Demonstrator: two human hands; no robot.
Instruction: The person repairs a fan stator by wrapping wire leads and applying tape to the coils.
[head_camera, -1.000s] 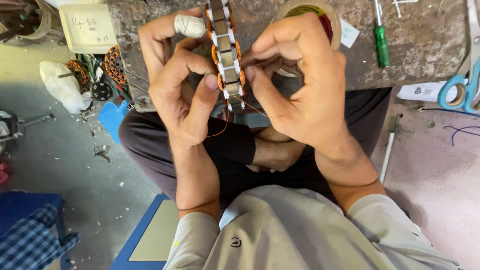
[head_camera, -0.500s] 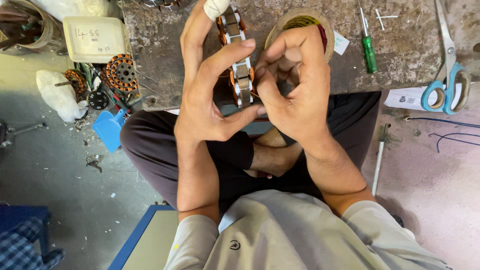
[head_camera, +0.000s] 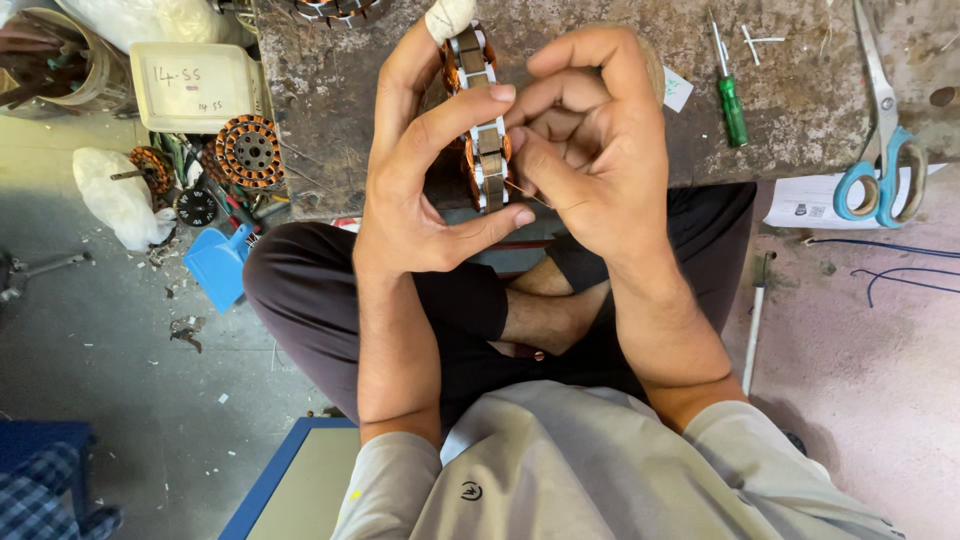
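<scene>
Only the head view here, looking straight down at the lap. Compared with a second ago the stator (head_camera: 480, 120) has tipped a bit more upright and ridden up between the hands, and the right hand's fingers have bunched tighter near its lower edge. I'd guess that means the winding has moved on to the next slot.

The left hand (head_camera: 425, 190) grasps the stator edge-on, thumb under the bottom and index finger hooked over the front; one fingertip is wrapped in white tape. The right hand (head_camera: 590, 150) is curled in close, pinching a thin copper wire (head_camera: 525, 192) right against the stator.

Materials: the stator is a ring of grey steel teeth with shiny orange-copper coils between them. Just beyond the hands is a rough, stained bench (head_camera: 800, 100), with a green-handled screwdriver (head_camera: 728, 85) and blue-handled scissors (head_camera: 880, 150) off to the right. Left of the hands another wound stator (head_camera: 250, 150) lies flat beside a cream plastic tub (head_camera: 195, 85).
</scene>
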